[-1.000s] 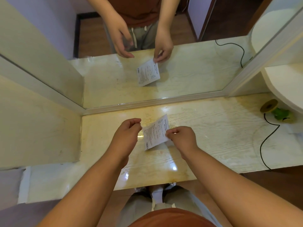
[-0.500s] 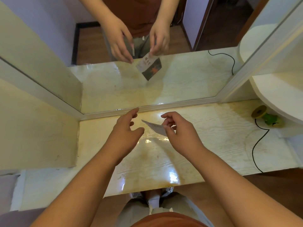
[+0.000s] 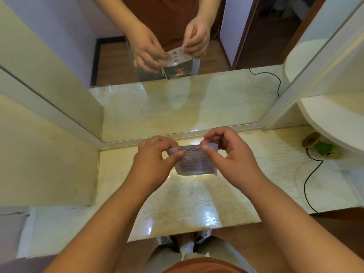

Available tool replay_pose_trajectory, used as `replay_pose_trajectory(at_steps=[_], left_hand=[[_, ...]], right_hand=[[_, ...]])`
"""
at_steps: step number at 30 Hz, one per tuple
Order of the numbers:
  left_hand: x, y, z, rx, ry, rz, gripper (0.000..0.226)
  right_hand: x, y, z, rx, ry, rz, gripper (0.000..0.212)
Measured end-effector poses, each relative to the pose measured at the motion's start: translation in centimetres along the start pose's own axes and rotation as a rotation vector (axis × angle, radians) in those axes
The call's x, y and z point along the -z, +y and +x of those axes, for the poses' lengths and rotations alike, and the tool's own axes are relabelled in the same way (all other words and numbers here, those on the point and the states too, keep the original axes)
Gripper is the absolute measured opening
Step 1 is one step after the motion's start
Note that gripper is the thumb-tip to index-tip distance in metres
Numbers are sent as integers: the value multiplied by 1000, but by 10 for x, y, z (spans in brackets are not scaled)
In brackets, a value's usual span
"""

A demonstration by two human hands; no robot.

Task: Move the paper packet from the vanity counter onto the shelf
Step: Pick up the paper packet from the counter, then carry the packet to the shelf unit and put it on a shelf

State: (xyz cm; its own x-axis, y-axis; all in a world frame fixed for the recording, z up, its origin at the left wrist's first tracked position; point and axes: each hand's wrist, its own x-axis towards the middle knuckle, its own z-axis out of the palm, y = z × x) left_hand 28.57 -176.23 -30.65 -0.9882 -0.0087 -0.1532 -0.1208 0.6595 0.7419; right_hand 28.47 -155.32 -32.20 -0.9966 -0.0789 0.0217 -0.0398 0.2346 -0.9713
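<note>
The paper packet point(image 3: 196, 161) is off the tabletop point(image 3: 246, 180) and hangs in the air at the centre of the frame, just in front of the mirror point(image 3: 177, 107). Both hands hold it by its top edge: the left hand point(image 3: 155, 160) pinches the upper left corner between thumb and fingers, and the right hand point(image 3: 230, 154) pinches the upper right corner the same way. On each hand the fingers are closed narrow on the packet. Its printed back faces the camera, and the reflection shows a darker front.

So the pick-up looks done; the carry and the placing are left. The shelf point(image 3: 334, 119), a pale rounded ledge at the right edge of the frame, looks bare, and it lies well apart from the packet, above a green object point(image 3: 325, 150) and a black cord point(image 3: 309, 180) on the tabletop. The packet would need to travel rightward across the frame and be set down flat there.
</note>
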Motion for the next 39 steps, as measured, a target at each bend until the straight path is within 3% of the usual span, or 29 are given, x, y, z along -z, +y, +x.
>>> replay_pose_trajectory(at_steps=[3,6,10,16,25,39], left_hand=[[3,7,-1,-29,21,-40,8],[6,12,-3,-23,21,-131,5],[8,15,-3,-6,42,-224,7],[2,19,-12,186,98,-589,27],[-3,17,-31,366,195,-694,27],[-9,19,-78,349,237,-655,28]], right_hand=[[6,2,1,-75,-43,2,36],[10,6,2,-142,-72,-108,23],[13,-2,2,-58,-76,-174,29],[15,-9,1,-17,8,-231,16],[28,-3,-6,-40,108,-270,2],[34,-23,-55,-106,174,-171,16]])
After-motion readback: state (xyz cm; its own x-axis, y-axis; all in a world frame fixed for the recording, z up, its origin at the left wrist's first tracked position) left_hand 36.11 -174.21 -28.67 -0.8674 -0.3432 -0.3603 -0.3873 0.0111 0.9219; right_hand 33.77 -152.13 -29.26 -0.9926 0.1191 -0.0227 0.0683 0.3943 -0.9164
